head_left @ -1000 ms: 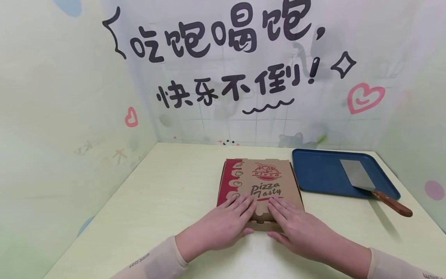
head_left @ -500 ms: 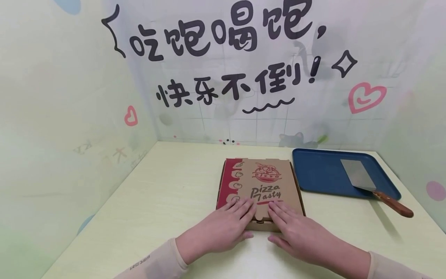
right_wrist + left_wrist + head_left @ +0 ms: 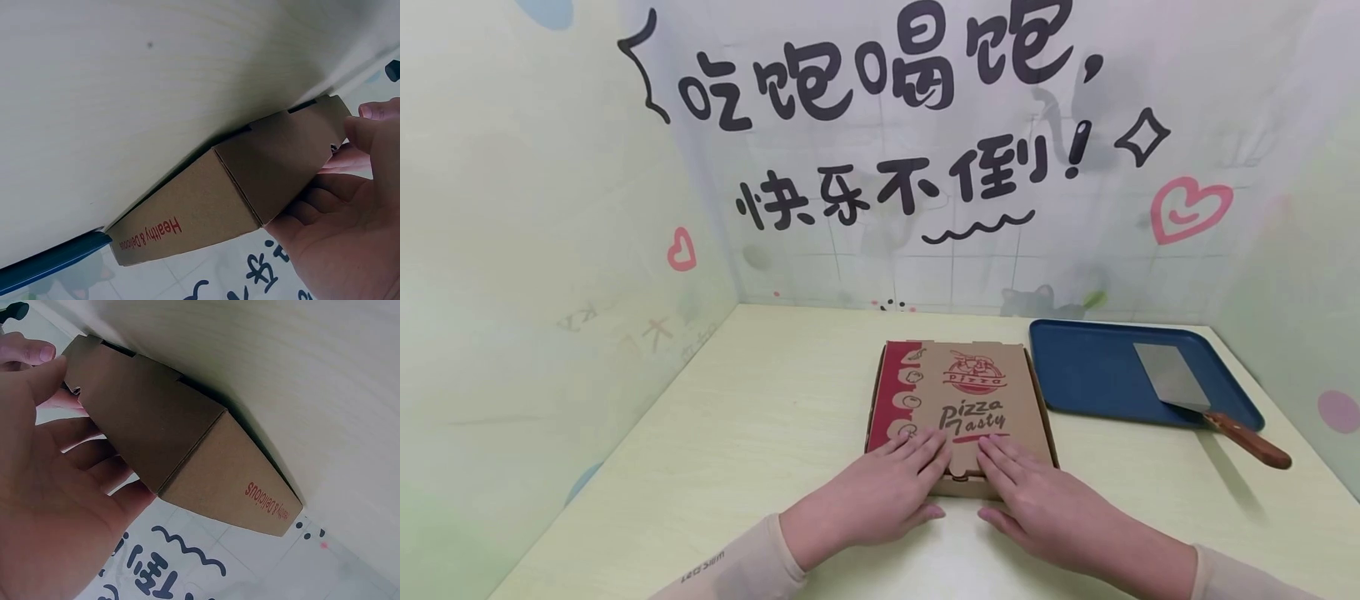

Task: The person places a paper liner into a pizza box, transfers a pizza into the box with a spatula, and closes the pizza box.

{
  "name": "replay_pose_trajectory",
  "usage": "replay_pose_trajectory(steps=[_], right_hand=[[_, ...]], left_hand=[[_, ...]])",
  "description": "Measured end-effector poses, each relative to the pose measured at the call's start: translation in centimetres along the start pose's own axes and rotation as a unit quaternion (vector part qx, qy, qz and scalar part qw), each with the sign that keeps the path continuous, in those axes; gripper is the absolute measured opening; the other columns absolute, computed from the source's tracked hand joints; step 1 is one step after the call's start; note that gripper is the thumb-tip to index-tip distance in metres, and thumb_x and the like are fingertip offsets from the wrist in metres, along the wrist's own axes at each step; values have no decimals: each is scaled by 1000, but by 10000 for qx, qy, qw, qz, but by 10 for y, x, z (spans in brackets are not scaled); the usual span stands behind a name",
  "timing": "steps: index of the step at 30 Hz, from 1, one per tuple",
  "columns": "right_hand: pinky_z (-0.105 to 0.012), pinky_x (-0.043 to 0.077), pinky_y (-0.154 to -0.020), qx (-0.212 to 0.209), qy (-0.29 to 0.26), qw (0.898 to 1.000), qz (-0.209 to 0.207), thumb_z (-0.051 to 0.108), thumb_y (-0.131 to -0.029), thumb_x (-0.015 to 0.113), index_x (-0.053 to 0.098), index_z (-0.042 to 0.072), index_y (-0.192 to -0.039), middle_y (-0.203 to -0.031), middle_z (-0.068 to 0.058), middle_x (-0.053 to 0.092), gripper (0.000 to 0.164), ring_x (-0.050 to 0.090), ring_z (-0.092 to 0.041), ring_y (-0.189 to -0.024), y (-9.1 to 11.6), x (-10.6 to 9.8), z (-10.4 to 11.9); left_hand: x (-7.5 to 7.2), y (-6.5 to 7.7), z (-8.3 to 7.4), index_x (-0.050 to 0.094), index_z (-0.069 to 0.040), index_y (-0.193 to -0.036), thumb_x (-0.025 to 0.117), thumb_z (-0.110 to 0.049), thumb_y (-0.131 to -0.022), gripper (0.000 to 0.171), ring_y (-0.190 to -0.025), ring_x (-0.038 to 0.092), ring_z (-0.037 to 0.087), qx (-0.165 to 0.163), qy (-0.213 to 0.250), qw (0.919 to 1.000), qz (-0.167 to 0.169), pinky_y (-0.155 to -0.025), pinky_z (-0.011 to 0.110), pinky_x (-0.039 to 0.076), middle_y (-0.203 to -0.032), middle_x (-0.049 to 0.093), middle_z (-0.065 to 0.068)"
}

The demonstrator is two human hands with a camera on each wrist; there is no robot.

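A closed cardboard pizza box point(image 3: 977, 392) with a red printed strip lies flat on the table, its front edge toward me. My left hand point(image 3: 880, 487) rests on the lid's front left part with fingers straight and thumb off the front side. On the front right part lies my right hand point(image 3: 1045, 500), its fingers extended the same way. Between the two hands the front tab point(image 3: 960, 477) shows at the lid's edge. Both wrist views show the box's brown front and side walls, with the left palm point(image 3: 56, 494) and right palm point(image 3: 350, 237) beside the lid.
Right of the box stands a blue tray point(image 3: 1075, 383), close to its side. A pizza server's metal blade point(image 3: 1171, 375) lies across the tray, and its wooden handle point(image 3: 1247, 437) sticks out over the front rim. Printed walls point(image 3: 880, 275) enclose the table.
Almost nothing differs. Both hands stay on the lid, with the fingertips slightly nearer the front edge than a second ago.
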State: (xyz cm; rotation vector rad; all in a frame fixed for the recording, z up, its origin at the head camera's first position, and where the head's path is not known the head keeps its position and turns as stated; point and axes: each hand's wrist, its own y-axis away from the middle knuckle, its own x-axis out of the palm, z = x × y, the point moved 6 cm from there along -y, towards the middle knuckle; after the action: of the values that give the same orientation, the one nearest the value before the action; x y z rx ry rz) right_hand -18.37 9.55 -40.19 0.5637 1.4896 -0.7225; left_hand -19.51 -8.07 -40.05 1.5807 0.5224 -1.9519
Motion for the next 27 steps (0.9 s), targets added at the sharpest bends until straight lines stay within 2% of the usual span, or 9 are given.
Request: replay_pose_trajectory(steps=[4,8,13,17,23,27], right_hand=[[-52,53,-114,-169,213,9994,-217,37,-106,65,58,-2,-149,-157,-22,57,58,56,-38,-146,1,-1,2],[-51,55,-111,-319,399,9982,-320,14,-102,67,60,-3,-146,-153,-23,60,48,59,-39,-143,0,-2,2],[-51,56,-110,-378,309,9984,-269,-5,-92,66,62,-4,-144,-152,-24,60,52,59,-41,-142,-2,-4,-1],[-50,59,-103,-305,147,9992,-217,-8,-90,69,63,-3,-143,-152,-24,61,54,59,-41,-141,-9,-6,-3],[-41,66,-79,-29,90,9999,-119,-12,-87,69,68,-2,-139,-148,-22,64,53,64,-39,-136,-25,-9,-9],[-44,66,-80,167,106,9998,50,-13,-87,67,68,-2,-138,-146,-23,65,52,65,-41,-134,-38,-9,-15]], left_hand=[[-1,-3,1,43,-12,-164,48,-44,-113,60,-159,41,24,5,-28,10000,40,-127,40,41,-172,38,8],[-5,-9,4,48,-15,-161,57,-24,-111,52,-155,47,22,-16,-37,9999,112,-124,37,45,-170,43,6],[-9,-12,7,52,-17,-158,64,-14,-106,54,-153,50,21,-151,236,9993,253,-120,36,48,-167,48,3],[-10,-16,14,55,-19,-156,66,-10,-104,54,-151,53,21,-348,516,9977,271,-119,37,50,-165,51,1],[-6,-27,28,59,-19,-153,65,-10,-105,50,-150,54,23,-594,916,9937,234,-118,40,51,-163,53,1],[-4,-36,38,61,-20,-151,65,-15,-106,46,-148,56,24,-687,1133,9911,137,-118,42,52,-162,55,1]])
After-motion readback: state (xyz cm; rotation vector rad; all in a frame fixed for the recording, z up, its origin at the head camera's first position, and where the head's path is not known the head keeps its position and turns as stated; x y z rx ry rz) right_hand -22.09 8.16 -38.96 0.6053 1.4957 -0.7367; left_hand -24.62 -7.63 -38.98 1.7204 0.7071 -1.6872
